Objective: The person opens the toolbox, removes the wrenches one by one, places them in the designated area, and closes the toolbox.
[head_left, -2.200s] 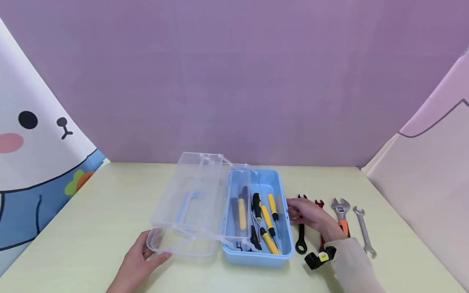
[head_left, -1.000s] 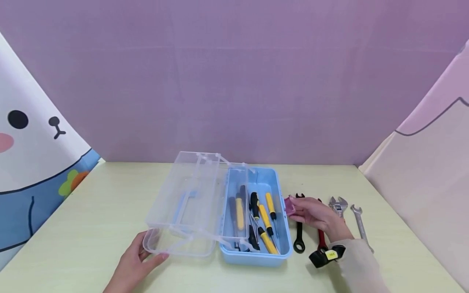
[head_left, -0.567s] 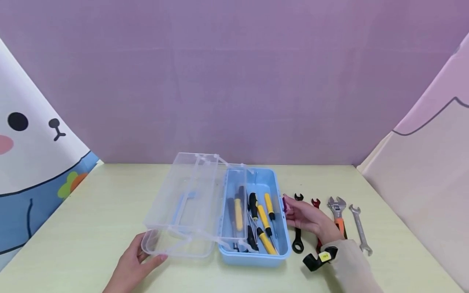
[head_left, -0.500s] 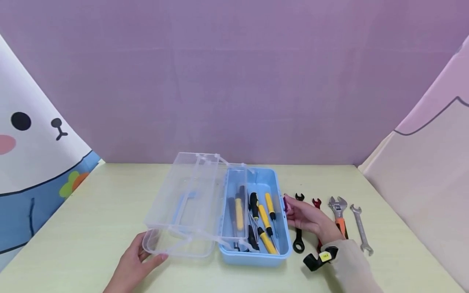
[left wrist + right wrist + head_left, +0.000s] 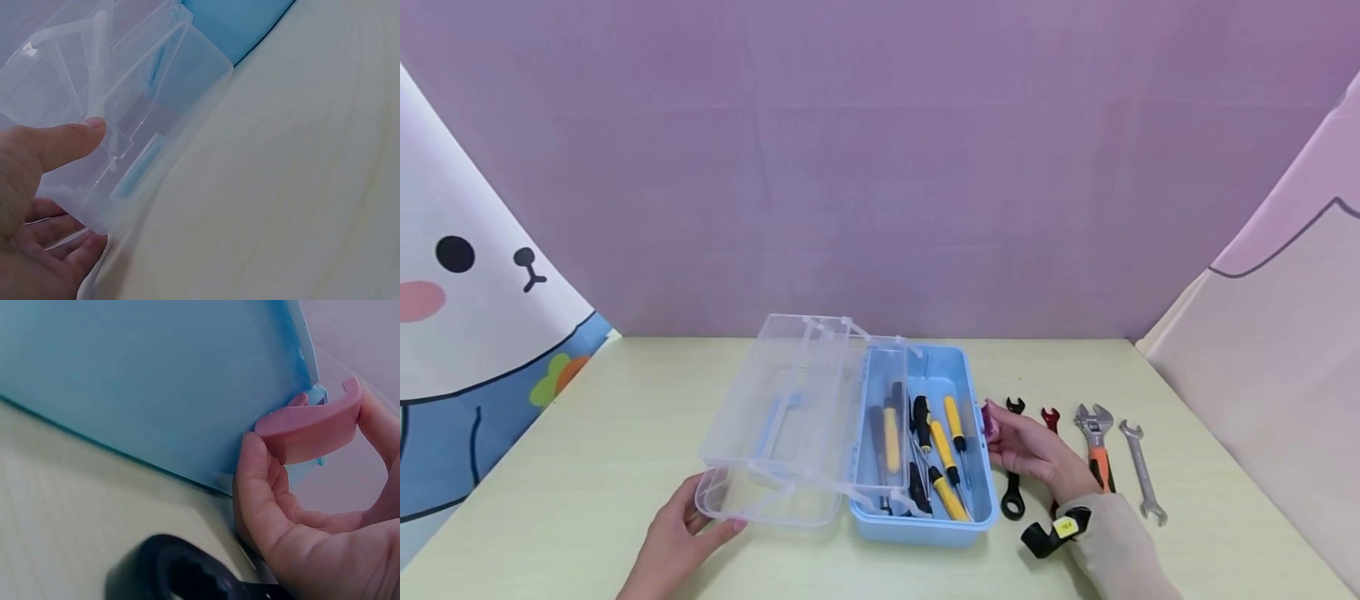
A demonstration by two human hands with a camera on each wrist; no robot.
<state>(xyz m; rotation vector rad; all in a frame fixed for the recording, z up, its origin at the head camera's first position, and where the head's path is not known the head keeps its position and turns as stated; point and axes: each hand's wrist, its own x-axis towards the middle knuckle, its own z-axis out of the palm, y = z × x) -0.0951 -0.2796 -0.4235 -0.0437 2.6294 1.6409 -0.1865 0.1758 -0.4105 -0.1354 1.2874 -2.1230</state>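
A blue toolbox [image 5: 925,531] stands on the table with its clear lid [image 5: 775,392] folded out to the left. Several screwdrivers lie inside, some with yellow handles and some with black; part of the lid covers a few of them. My left hand [image 5: 679,533] grips the lid's near left corner, thumb on one side and fingers on the other, as the left wrist view shows. At the box's right wall my right hand [image 5: 1033,450] pinches a pink latch [image 5: 312,428] between thumb and fingers. The latch [image 5: 990,422] is mostly covered by that hand in the head view.
Right of the box lie a black wrench [image 5: 1013,496], a red wrench [image 5: 1051,417] partly under the right arm, an adjustable wrench with orange handle [image 5: 1097,454] and a silver wrench [image 5: 1142,471]. A purple cloth [image 5: 880,167] hangs behind the table [image 5: 587,450].
The pink latch came into view tilted outward at the right wall; my right hand drew back with it, then moved left against the box again. My left hand stays on the lid.
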